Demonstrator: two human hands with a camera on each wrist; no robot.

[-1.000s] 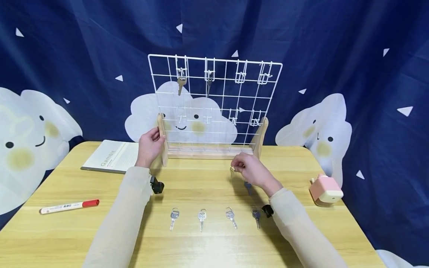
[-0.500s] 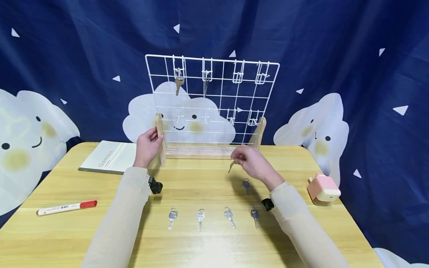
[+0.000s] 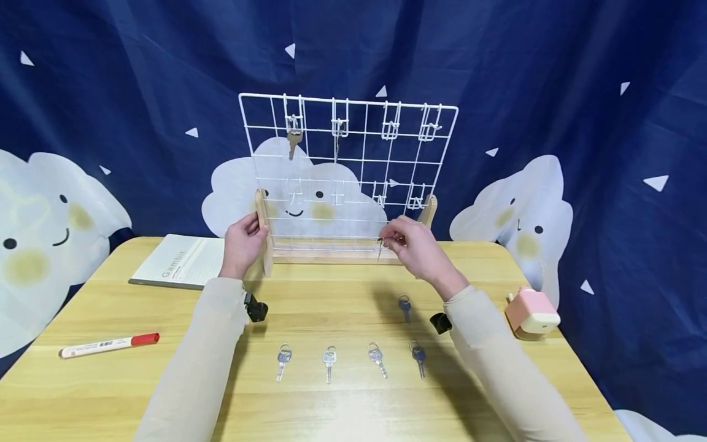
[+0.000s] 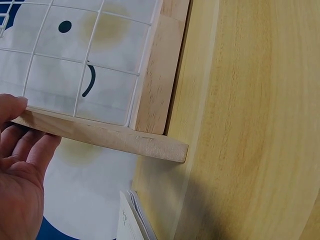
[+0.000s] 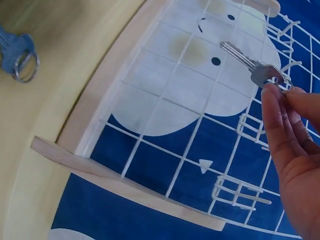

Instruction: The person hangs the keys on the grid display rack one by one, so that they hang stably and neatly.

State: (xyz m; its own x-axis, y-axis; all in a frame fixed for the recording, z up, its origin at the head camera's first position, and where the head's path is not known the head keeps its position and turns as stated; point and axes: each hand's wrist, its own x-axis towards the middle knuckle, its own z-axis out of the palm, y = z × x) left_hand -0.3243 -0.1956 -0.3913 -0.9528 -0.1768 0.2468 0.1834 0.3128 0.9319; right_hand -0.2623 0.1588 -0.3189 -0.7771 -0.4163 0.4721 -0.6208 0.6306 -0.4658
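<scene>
A white wire grid rack [image 3: 353, 166] on wooden feet stands at the back of the table. Two keys [image 3: 293, 140] hang from its top left hooks; other hooks [image 3: 428, 129] are bare. My left hand [image 3: 245, 240] grips the rack's left wooden foot [image 4: 155, 80], its fingers [image 4: 20, 150] curled along the base. My right hand [image 3: 411, 245] pinches a silver key [image 5: 247, 65] by its head, hanging in front of the rack's lower right part. Several keys [image 3: 328, 357] lie in a row on the table, one more key [image 3: 405, 305] behind them.
A notebook [image 3: 179, 261] lies at the back left, and a red-capped marker [image 3: 107, 345] near the left edge. A pink charger [image 3: 531, 313] sits at the right. The wooden table [image 3: 342, 294] is backed by a dark blue cloud curtain.
My right hand has lifted the silver key off the table and carried it up and back toward the rack. The left hand has stayed on the rack's foot.
</scene>
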